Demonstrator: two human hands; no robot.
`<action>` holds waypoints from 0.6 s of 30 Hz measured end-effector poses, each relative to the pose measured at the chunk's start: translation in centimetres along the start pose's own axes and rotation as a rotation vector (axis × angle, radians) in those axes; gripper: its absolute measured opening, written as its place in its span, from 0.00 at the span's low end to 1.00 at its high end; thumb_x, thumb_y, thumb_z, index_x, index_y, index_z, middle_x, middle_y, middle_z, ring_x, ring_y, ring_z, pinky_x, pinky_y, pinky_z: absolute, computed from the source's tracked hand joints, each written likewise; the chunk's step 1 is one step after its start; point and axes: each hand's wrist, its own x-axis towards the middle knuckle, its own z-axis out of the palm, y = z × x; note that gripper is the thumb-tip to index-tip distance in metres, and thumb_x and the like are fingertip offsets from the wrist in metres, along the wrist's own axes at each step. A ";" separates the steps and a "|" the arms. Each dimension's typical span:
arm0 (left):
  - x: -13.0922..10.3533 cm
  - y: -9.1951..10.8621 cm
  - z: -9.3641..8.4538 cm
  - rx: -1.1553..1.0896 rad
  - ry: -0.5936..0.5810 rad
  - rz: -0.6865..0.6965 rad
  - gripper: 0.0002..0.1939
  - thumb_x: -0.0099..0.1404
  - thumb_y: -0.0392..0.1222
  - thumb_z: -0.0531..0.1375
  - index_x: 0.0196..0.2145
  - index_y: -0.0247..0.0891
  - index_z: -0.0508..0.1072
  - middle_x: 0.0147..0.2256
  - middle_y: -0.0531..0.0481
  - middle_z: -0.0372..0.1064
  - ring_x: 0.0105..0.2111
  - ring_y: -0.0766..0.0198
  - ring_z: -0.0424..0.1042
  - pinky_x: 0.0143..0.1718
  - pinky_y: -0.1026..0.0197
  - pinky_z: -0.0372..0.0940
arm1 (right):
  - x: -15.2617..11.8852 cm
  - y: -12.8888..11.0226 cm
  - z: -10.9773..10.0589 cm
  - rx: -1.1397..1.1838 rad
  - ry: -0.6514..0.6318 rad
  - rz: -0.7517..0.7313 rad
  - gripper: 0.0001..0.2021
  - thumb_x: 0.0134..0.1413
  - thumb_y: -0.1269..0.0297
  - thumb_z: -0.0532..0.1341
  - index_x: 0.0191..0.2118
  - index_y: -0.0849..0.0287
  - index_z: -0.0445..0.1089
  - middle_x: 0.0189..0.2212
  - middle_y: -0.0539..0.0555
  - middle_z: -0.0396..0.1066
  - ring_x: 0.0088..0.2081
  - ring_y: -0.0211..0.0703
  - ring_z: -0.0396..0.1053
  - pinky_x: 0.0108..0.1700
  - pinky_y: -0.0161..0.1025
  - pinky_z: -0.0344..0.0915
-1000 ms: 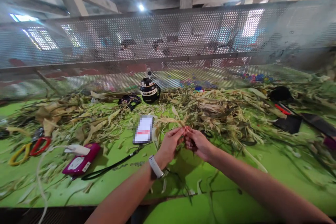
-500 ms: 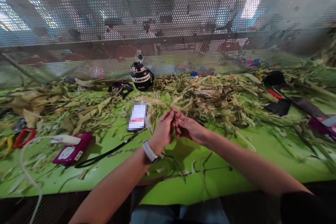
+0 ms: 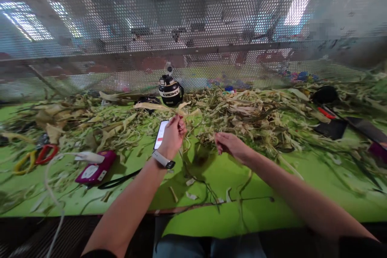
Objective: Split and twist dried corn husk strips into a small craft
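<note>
My left hand [image 3: 173,136], with a watch [image 3: 163,159] at its wrist, is closed in a pinch on pale dried husk strips [image 3: 153,107] that stick out above the fingers. Thin strands hang below it. To the right, apart from it, my right hand [image 3: 232,146] has its fingers pressed together over the green table [image 3: 217,177]; whatever lies between its fingertips is hidden. A lit phone [image 3: 159,139] lies just behind the left hand, partly covered by it. Loose dry husks [image 3: 242,107] are heaped beyond both hands.
A black "ENERGY" bottle [image 3: 170,92] stands at the back before a perforated metal screen [image 3: 193,16]. On the left are a purple box [image 3: 98,168] with a white plug and cable, red-handled scissors [image 3: 46,154] and yellow handles [image 3: 24,164]. A black-and-red tool [image 3: 326,113] lies right.
My hands were together at the middle and have moved apart. The left went left and up with the husk strips; the right moved slightly right. The view has shifted a little.
</note>
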 end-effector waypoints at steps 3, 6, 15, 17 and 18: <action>0.2 -0.4 -0.8 0.039 0.026 -0.011 0.10 0.56 0.36 0.62 0.22 0.34 0.63 0.15 0.61 0.52 0.13 0.78 0.50 0.13 0.74 0.44 | 0.2 -0.1 -0.7 -0.454 0.171 -0.162 0.23 0.51 0.43 0.54 0.20 0.58 0.59 0.17 0.48 0.60 0.23 0.36 0.61 0.29 0.36 0.60; 0.0 -0.5 -1.0 0.041 -0.026 0.005 0.09 0.54 0.37 0.63 0.23 0.34 0.64 0.15 0.61 0.52 0.13 0.78 0.50 0.13 0.74 0.44 | -0.1 -0.4 -1.2 -0.969 0.359 -0.457 0.16 0.53 0.49 0.56 0.29 0.58 0.68 0.33 0.57 0.67 0.39 0.46 0.64 0.40 0.40 0.60; -0.2 -0.6 -1.5 0.009 -0.041 0.002 0.11 0.51 0.40 0.65 0.24 0.34 0.65 0.16 0.61 0.54 0.14 0.78 0.52 0.14 0.73 0.45 | 0.6 -2.3 -4.4 -1.190 0.520 -0.494 0.12 0.58 0.60 0.51 0.33 0.58 0.69 0.32 0.57 0.70 0.36 0.45 0.66 0.39 0.38 0.60; -0.2 -0.9 -1.4 0.011 -0.041 -0.031 0.12 0.50 0.41 0.65 0.24 0.35 0.64 0.16 0.61 0.54 0.14 0.78 0.51 0.14 0.73 0.45 | 0.8 -3.3 -4.7 -1.219 0.585 -0.445 0.13 0.58 0.59 0.51 0.30 0.58 0.68 0.28 0.55 0.70 0.32 0.43 0.66 0.36 0.37 0.59; -0.2 -1.0 -1.4 0.009 -0.041 -0.045 0.12 0.50 0.41 0.66 0.24 0.35 0.65 0.16 0.61 0.55 0.14 0.78 0.52 0.14 0.73 0.44 | 0.9 -3.8 -4.7 -1.242 0.611 -0.400 0.15 0.58 0.58 0.51 0.27 0.58 0.68 0.25 0.54 0.69 0.30 0.42 0.66 0.34 0.36 0.58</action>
